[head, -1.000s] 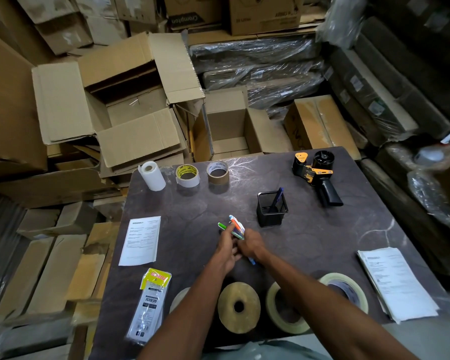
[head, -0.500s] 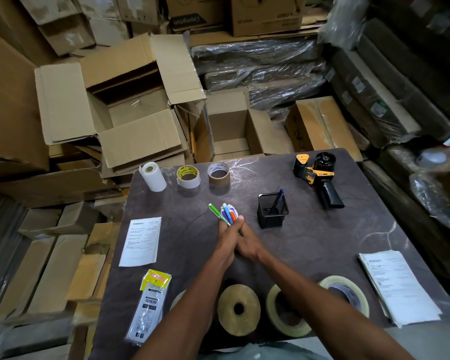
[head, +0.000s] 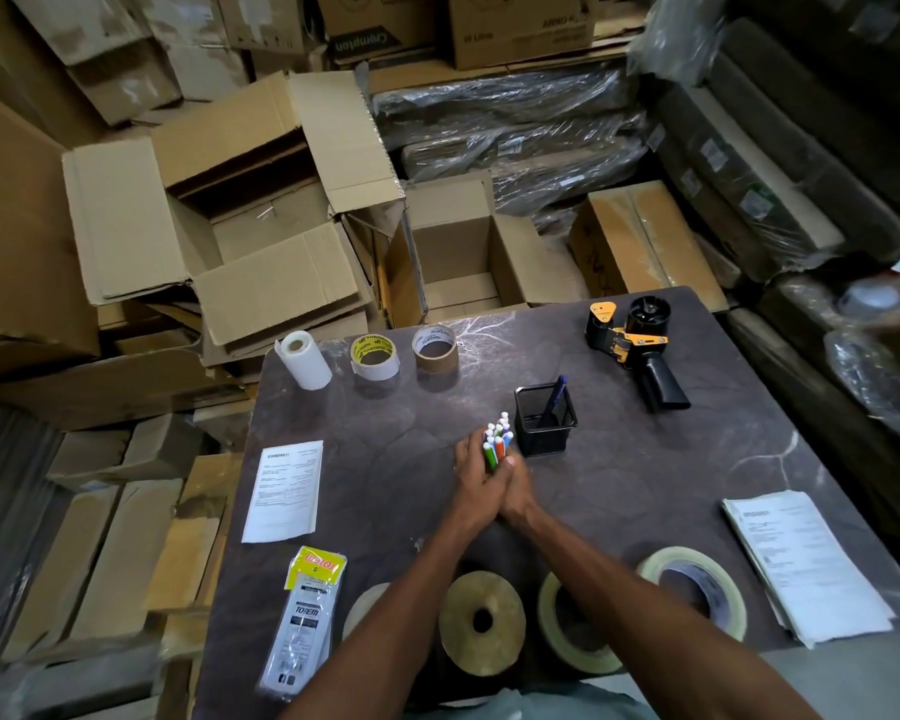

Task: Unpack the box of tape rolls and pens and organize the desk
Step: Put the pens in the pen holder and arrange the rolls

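Observation:
Both hands clasp a bundle of coloured pens point(head: 498, 440) upright at the middle of the dark desk point(head: 645, 475). My left hand point(head: 476, 475) wraps the bundle from the left and my right hand point(head: 515, 488) presses it from the right. Just right of the pens stands a black mesh pen holder point(head: 545, 423) with one blue pen point(head: 556, 394) in it. Along the far edge stand a white paper roll point(head: 302, 360), a white tape roll point(head: 375, 357) and a brown tape roll point(head: 435, 348). Large tape rolls point(head: 481, 621) lie along the near edge, partly under my arms.
A black and orange tape dispenser point(head: 637, 345) lies at the far right. Paper sheets lie at the left point(head: 284, 491) and a stack at the right point(head: 806, 563). A plastic pen packet point(head: 307, 621) sits near left. Open cardboard boxes point(head: 458, 252) crowd the floor beyond the desk.
My hands have gathered the pens and tilted the bundle from slanting left to upright, moving it forward and right, closer to the mesh holder.

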`<action>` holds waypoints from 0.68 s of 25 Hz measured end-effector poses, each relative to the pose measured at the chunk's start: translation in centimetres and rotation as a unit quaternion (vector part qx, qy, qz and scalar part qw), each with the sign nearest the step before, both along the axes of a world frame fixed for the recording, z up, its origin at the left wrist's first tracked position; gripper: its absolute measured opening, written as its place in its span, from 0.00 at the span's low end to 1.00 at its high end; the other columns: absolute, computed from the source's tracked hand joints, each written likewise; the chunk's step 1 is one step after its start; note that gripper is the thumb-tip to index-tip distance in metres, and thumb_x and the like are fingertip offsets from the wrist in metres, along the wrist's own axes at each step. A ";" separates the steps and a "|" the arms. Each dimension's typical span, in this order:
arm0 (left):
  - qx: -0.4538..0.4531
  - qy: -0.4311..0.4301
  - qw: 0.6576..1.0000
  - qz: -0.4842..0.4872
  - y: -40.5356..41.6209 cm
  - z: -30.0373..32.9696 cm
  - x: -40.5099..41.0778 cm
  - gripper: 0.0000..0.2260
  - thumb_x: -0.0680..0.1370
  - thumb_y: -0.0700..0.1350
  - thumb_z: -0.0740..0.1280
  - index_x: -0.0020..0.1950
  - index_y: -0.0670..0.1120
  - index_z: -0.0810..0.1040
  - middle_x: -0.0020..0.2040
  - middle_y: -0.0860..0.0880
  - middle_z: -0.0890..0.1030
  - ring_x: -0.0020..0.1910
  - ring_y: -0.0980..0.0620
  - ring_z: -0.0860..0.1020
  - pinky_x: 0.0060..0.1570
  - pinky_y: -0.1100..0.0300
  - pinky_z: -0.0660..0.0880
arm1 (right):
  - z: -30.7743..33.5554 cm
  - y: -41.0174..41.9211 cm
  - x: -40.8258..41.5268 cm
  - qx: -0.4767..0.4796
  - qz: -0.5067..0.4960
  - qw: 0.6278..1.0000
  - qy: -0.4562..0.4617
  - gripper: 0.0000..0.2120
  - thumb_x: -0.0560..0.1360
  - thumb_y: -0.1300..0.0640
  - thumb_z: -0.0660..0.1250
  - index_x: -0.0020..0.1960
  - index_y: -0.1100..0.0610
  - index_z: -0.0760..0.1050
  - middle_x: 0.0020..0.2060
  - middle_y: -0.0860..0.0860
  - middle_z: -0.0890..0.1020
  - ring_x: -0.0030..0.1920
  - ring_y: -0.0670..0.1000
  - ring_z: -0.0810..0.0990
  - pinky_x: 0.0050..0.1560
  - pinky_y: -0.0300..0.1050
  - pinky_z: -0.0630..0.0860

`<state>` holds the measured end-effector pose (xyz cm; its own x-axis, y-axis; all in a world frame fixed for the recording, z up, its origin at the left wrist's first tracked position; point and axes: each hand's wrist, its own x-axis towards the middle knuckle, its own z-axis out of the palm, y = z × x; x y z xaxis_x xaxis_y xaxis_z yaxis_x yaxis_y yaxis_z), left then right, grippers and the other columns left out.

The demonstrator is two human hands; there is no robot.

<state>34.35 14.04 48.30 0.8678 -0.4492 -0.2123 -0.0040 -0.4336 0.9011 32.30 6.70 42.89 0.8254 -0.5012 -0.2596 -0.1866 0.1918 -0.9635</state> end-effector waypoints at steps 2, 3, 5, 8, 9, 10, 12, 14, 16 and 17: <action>-0.008 -0.002 1.000 0.002 0.0 -0.1 0.3 0.22 0.79 0.44 0.68 0.72 0.47 0.68 0.63 0.48 0.68 0.63 0.51 0.72 0.65 0.57 0.71 | -1.1 0.1 0.2 0.033 -0.006 0.999 -0.010 0.08 0.75 0.52 0.64 0.51 0.52 0.78 0.44 0.55 0.80 0.47 0.55 0.78 0.54 0.61 0.77; -0.010 -0.003 1.000 0.003 0.1 0.0 0.3 0.22 0.78 0.46 0.68 0.71 0.47 0.69 0.62 0.48 0.69 0.62 0.51 0.73 0.65 0.56 0.72 | -0.7 0.3 0.2 0.045 -0.004 0.999 -0.017 0.09 0.74 0.51 0.64 0.51 0.54 0.78 0.44 0.55 0.80 0.47 0.54 0.77 0.53 0.57 0.77; -0.012 -0.013 1.000 0.010 0.2 -0.1 0.4 0.22 0.77 0.49 0.67 0.69 0.47 0.70 0.61 0.47 0.70 0.60 0.51 0.73 0.65 0.55 0.71 | 2.2 0.8 -0.3 0.045 0.008 0.999 -0.026 0.08 0.74 0.51 0.65 0.49 0.54 0.76 0.41 0.52 0.80 0.45 0.51 0.77 0.50 0.50 0.77; 0.002 -0.020 1.000 0.020 0.5 -0.5 0.6 0.18 0.78 0.48 0.67 0.66 0.46 0.71 0.60 0.46 0.72 0.59 0.52 0.71 0.66 0.51 0.69 | 3.5 1.7 -0.2 0.061 0.021 0.997 -0.033 0.07 0.82 0.67 0.56 0.53 0.61 0.72 0.40 0.52 0.78 0.39 0.43 0.80 0.42 0.35 0.78; 0.010 -0.028 0.999 0.024 0.6 -0.5 0.7 0.17 0.78 0.50 0.67 0.65 0.46 0.72 0.59 0.46 0.73 0.59 0.51 0.70 0.66 0.50 0.68 | 3.2 1.8 -0.1 0.063 0.023 0.997 -0.037 0.09 0.83 0.70 0.52 0.55 0.64 0.71 0.40 0.52 0.79 0.38 0.41 0.81 0.41 0.34 0.78; 0.009 -0.035 0.999 0.026 0.6 -0.2 0.8 0.20 0.76 0.54 0.67 0.65 0.47 0.72 0.58 0.46 0.74 0.59 0.51 0.70 0.65 0.50 0.69 | 3.6 1.7 -0.3 0.079 0.019 0.996 -0.042 0.10 0.83 0.69 0.51 0.57 0.66 0.70 0.40 0.53 0.79 0.39 0.42 0.82 0.43 0.35 0.79; -0.013 -0.044 0.999 0.028 0.6 0.9 1.0 0.26 0.71 0.64 0.66 0.64 0.51 0.74 0.57 0.48 0.74 0.58 0.51 0.72 0.62 0.52 0.72 | 3.9 0.8 0.0 0.039 0.000 0.999 -0.035 0.08 0.82 0.65 0.58 0.58 0.66 0.72 0.42 0.54 0.82 0.43 0.46 0.82 0.47 0.39 0.81; -0.068 -0.013 0.997 0.039 0.3 2.2 1.4 0.28 0.69 0.66 0.67 0.65 0.56 0.75 0.59 0.51 0.75 0.60 0.54 0.75 0.61 0.55 0.75 | 4.5 -0.6 0.3 -0.006 -0.008 0.999 -0.041 0.09 0.79 0.59 0.64 0.57 0.62 0.75 0.44 0.51 0.83 0.45 0.47 0.82 0.49 0.41 0.80; -0.160 0.061 0.983 0.067 -0.1 3.6 1.7 0.32 0.69 0.65 0.69 0.69 0.54 0.74 0.64 0.51 0.76 0.63 0.54 0.77 0.61 0.56 0.76 | 6.8 -2.3 0.7 -0.082 0.009 0.996 -0.042 0.09 0.80 0.54 0.65 0.55 0.59 0.76 0.42 0.48 0.82 0.42 0.44 0.81 0.43 0.40 0.79; -0.195 0.094 0.973 0.085 -0.4 4.1 1.9 0.33 0.69 0.65 0.69 0.71 0.51 0.73 0.65 0.50 0.77 0.63 0.53 0.77 0.60 0.55 0.77 | 8.0 -3.3 1.0 -0.125 -0.006 0.991 -0.043 0.10 0.80 0.51 0.65 0.52 0.58 0.75 0.39 0.49 0.82 0.39 0.44 0.80 0.40 0.42 0.78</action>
<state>36.29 13.62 52.41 0.8994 -0.3797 -0.2164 0.2180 -0.0393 0.9752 33.32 3.38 50.84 0.8324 -0.5514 -0.0555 -0.1017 -0.0536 -0.9934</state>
